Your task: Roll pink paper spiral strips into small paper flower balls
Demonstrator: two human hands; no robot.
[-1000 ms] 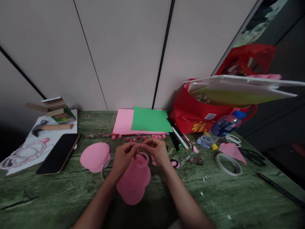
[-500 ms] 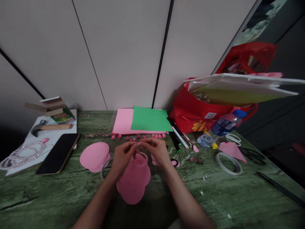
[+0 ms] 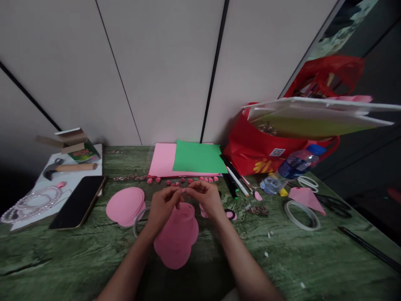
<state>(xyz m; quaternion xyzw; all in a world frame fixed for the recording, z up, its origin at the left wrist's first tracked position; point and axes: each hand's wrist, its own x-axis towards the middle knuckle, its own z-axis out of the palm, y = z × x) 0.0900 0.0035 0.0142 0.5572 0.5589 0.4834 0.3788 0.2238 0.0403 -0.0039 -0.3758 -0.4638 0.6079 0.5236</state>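
Both hands meet over a pile of pink paper shapes (image 3: 176, 240) on the green table. Between their fingertips is a small pink paper piece (image 3: 183, 190), mostly hidden by the fingers. My left hand (image 3: 161, 205) pinches it from one side, and my right hand (image 3: 206, 200) pinches it from the other. Just beyond the hands runs a row of small pink paper rolls (image 3: 158, 180). By my left wrist lie a stack of pink paper circles (image 3: 125, 202) and a ring-shaped tape roll (image 3: 136, 225), partly covered by the arm.
At the back are a green paper sheet (image 3: 200, 157) and pens (image 3: 237, 182). To the right stand a red bag (image 3: 247, 146), a tilted bottle (image 3: 296, 163), a tape roll (image 3: 302, 226) and scissors (image 3: 336, 205). At left: phone (image 3: 78, 202), hammer (image 3: 75, 167), bead strings (image 3: 34, 202).
The fingertips have drawn closer together around the pink paper piece, so less of it shows. The rest of the table looks the same, apart from a slight shift of view.
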